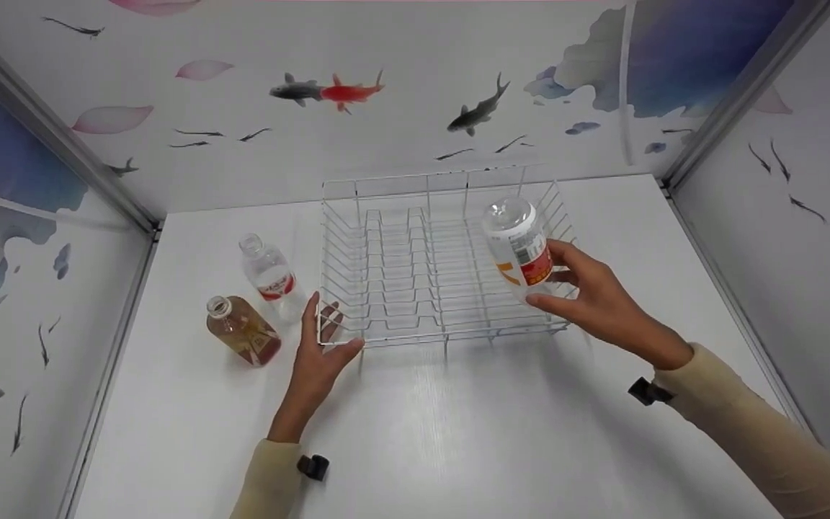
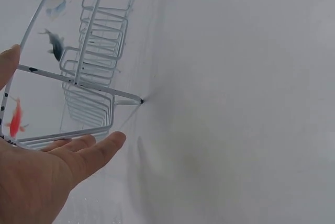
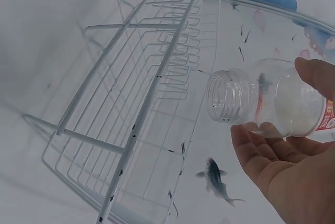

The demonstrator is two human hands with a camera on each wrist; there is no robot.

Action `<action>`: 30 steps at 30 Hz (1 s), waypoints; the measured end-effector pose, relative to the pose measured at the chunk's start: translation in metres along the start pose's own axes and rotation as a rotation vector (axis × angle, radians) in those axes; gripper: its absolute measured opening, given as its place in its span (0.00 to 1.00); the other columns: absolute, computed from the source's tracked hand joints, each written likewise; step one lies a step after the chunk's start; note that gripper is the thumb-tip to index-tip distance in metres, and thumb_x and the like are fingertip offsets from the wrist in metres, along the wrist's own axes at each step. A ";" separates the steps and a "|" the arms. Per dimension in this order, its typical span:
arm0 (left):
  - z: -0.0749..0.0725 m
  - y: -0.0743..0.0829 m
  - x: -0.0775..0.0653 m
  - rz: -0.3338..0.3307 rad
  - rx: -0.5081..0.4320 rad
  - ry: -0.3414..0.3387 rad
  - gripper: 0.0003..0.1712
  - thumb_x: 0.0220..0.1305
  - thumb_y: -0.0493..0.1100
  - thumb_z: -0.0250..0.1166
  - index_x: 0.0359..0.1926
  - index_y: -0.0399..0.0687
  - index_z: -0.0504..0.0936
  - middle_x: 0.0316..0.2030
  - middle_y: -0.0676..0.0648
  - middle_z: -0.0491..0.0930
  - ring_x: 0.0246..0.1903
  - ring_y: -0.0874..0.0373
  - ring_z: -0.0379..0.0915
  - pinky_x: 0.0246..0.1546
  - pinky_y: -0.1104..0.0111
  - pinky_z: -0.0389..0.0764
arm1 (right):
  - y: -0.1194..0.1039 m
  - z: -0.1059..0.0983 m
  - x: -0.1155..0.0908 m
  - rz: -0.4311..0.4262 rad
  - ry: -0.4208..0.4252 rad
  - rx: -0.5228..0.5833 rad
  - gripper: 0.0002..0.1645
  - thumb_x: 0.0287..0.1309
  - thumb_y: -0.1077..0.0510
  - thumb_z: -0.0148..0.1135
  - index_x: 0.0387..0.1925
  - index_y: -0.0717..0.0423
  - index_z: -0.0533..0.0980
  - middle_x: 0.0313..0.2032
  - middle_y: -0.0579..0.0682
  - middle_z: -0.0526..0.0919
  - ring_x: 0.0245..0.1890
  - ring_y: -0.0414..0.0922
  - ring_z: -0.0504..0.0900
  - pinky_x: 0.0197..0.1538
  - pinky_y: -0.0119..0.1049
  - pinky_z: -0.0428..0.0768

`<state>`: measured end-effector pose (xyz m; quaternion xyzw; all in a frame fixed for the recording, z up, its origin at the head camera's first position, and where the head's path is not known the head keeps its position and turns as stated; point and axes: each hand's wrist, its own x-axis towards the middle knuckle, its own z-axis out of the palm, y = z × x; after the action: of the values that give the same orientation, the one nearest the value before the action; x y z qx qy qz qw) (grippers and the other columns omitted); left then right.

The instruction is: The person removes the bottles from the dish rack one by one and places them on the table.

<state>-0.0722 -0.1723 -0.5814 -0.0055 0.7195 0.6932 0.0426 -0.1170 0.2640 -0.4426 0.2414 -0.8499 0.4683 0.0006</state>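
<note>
A clear wide-mouthed plastic bottle (image 1: 519, 245) with a red, white and orange label is held tilted over the right part of a white wire rack (image 1: 400, 341). My right hand (image 1: 602, 297) grips it between thumb and fingers. In the right wrist view, its threaded neck (image 3: 226, 98) is uncapped and points toward the rack. At the rack's front left corner rests my left hand (image 1: 314, 369), thumb on the front and fingers along the left side. In the left wrist view these fingers (image 2: 102, 153) look straight against the wires.
Left of the rack stand a clear bottle (image 1: 258, 263) with a red label and a bottle of brown liquid (image 1: 236, 326), both uncapped. All sits on a white table (image 1: 415, 432). Printed panels with fish (image 1: 350, 92) enclose the back and sides.
</note>
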 end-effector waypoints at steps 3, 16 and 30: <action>0.000 0.001 0.000 -0.016 0.004 0.004 0.65 0.72 0.43 0.77 0.90 0.63 0.39 0.84 0.42 0.59 0.82 0.45 0.61 0.74 0.48 0.76 | -0.003 0.001 -0.002 -0.006 -0.011 -0.008 0.47 0.62 0.65 0.82 0.79 0.53 0.70 0.67 0.47 0.82 0.65 0.43 0.80 0.65 0.29 0.82; 0.002 -0.002 0.001 -0.020 0.012 0.013 0.65 0.72 0.47 0.78 0.90 0.67 0.39 0.85 0.44 0.58 0.83 0.45 0.60 0.75 0.44 0.74 | -0.017 0.002 -0.009 -0.051 -0.072 -0.080 0.51 0.59 0.66 0.83 0.80 0.50 0.70 0.71 0.46 0.79 0.67 0.44 0.79 0.66 0.45 0.84; 0.003 0.004 -0.005 -0.006 0.170 0.046 0.68 0.69 0.61 0.78 0.91 0.64 0.38 0.84 0.42 0.61 0.82 0.44 0.60 0.77 0.42 0.70 | -0.024 0.002 -0.009 -0.163 -0.137 -0.113 0.51 0.57 0.68 0.84 0.79 0.49 0.72 0.70 0.43 0.80 0.64 0.44 0.79 0.62 0.42 0.85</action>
<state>-0.0671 -0.1698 -0.5772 -0.0200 0.7766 0.6290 0.0284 -0.0990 0.2556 -0.4267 0.3408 -0.8506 0.4003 -0.0058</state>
